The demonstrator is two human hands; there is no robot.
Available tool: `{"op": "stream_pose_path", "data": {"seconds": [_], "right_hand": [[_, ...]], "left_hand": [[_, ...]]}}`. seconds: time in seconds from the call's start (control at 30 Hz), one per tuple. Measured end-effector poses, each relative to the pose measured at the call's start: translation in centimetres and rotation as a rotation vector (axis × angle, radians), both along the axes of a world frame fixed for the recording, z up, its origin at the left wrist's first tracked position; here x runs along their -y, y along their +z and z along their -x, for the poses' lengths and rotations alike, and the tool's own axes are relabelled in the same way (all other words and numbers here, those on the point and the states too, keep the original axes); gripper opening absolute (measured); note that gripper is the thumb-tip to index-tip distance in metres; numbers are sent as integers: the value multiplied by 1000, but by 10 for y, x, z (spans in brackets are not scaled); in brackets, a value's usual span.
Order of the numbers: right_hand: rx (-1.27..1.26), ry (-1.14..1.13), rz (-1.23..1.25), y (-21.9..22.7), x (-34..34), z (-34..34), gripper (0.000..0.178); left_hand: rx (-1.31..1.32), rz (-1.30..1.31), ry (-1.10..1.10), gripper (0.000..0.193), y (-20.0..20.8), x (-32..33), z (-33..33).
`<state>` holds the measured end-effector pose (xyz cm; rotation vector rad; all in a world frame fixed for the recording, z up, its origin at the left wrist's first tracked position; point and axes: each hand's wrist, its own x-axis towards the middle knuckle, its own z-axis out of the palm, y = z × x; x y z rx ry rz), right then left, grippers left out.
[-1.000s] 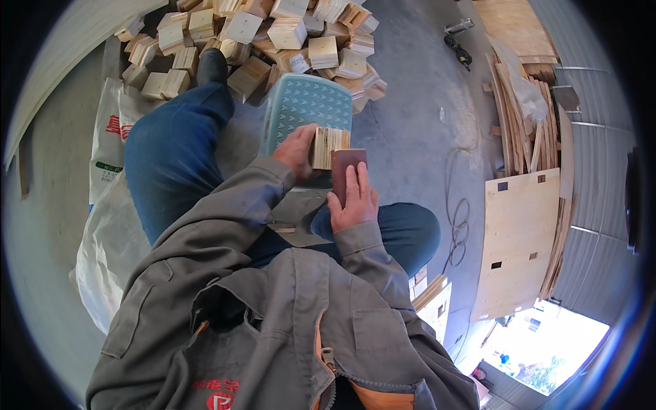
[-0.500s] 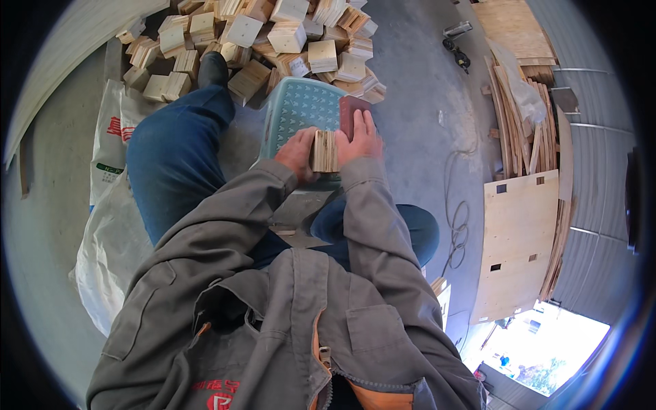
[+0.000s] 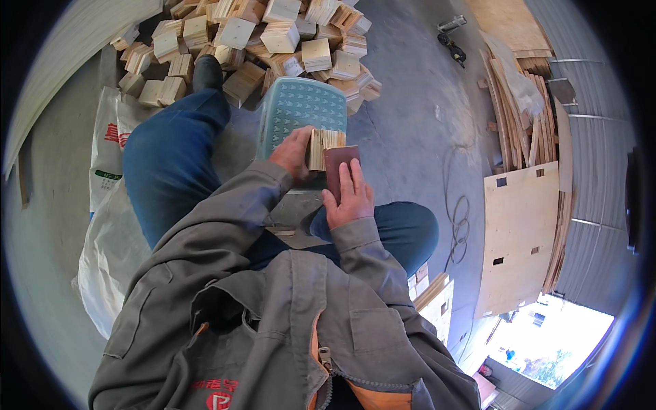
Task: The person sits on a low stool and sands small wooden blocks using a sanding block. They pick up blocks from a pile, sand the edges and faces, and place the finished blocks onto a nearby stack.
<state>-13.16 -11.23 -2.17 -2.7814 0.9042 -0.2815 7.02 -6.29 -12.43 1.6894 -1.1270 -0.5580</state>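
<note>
My left hand (image 3: pixel 294 153) is closed around the left side of a small layered plywood block (image 3: pixel 318 149), which it steadies on a blue-green plastic stool (image 3: pixel 301 98) with a textured top. In my right hand (image 3: pixel 352 199) is a flat reddish-brown sanding block (image 3: pixel 339 168), gripped with the thumb on one side and the fingers lying along its face. The sanding block rests against the right side of the plywood block. Its underside is hidden.
A heap of plywood blocks (image 3: pixel 279 37) lies beyond the stool. White plastic sacks (image 3: pixel 113 239) are at the left. To the right are a power tool (image 3: pixel 452 50), a looped cable (image 3: pixel 459 229), stacked boards (image 3: pixel 509 130) and a large plywood sheet (image 3: pixel 521 232).
My right hand has drawn the sanding block toward me along the plywood block's right side. My left hand keeps its hold on the plywood block in nearly the same spot.
</note>
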Motion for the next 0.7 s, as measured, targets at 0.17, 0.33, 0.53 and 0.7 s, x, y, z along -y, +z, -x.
{"op": "stream_pose_path", "data": {"seconds": [0.17,0.33,0.53,0.7], "right_hand": [[37,-40,25,-2,24,-37,72],[38,-144,43,-11,64,-89,68],[-11,-179,61,-14,70,-97,71],[7,-105,17,-6,46,-65,74]], "left_hand": [[-35,-43,0,92,4,-4,-1],[-13,-29,23,95,-4,0,2],[-7,-44,38,97,-1,0,4],[30,-36,48,92,-7,3,4]]}}
